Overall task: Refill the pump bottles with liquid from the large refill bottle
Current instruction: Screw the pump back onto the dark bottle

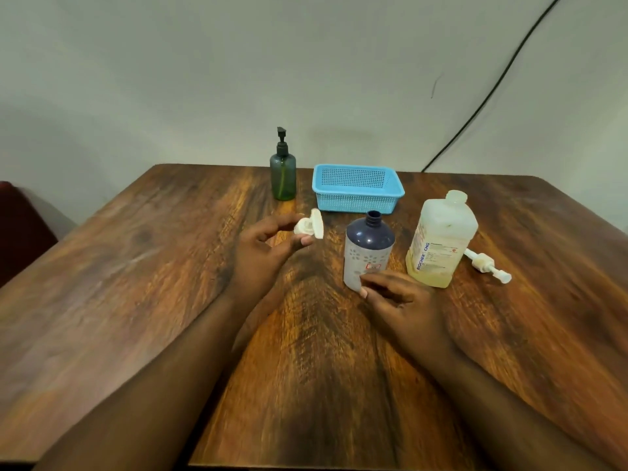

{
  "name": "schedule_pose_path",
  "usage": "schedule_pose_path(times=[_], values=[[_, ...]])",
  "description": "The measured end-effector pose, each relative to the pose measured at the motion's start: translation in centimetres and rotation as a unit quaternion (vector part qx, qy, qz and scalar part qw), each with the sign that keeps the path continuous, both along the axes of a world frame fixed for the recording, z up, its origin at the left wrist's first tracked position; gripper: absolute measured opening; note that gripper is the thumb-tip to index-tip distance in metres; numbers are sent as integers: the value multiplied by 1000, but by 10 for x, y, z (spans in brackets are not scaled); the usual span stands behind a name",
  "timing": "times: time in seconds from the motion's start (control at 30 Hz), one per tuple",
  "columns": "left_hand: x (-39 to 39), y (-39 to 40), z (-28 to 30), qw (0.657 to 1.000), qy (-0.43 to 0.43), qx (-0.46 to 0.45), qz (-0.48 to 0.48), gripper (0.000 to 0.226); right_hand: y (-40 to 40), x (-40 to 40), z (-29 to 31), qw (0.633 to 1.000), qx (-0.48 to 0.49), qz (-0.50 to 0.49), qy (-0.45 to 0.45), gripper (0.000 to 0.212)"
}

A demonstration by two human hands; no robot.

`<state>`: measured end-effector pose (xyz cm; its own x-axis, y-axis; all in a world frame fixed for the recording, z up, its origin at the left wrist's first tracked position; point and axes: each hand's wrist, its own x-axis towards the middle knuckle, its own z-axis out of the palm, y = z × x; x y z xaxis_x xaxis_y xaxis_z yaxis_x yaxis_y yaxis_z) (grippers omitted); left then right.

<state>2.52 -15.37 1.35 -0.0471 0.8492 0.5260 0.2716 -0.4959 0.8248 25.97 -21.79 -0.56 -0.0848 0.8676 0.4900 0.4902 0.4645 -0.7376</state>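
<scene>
A brown wood-grain tabletop fills the lower frame. Just left of centre, the left hand is raised above it, its thumb and fingers pinching a white flip-top plastic cap with its lid hinged open. Above it, toward the upper middle at the tabletop's far edge, a translucent green pump bottle with a black pump head stands upright. Right of that sits a light blue perforated plastic basket. Below the basket, at centre, a dark blue bottle with a pale patterned label stands upright, its neck uncapped. The right hand rests low beside it, fingers loosely curled, one fingertip touching the bottle's base. Just right stands the large translucent refill bottle, uncapped, with yellowish liquid low inside. Behind it, on its right, a white pump dispenser lies flat on the tabletop.
</scene>
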Motion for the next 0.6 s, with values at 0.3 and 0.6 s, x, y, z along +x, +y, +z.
schedule_pose_path(times=[0.3, 0.6], values=[[46, 2, 74, 939, -314, -35, -132, 26, 31, 10, 63, 976, 73, -87, 185, 26], [85, 36, 102, 879, -431, -108, -175, 22, 41, 28, 16, 973, -34, -112, 199, 33]])
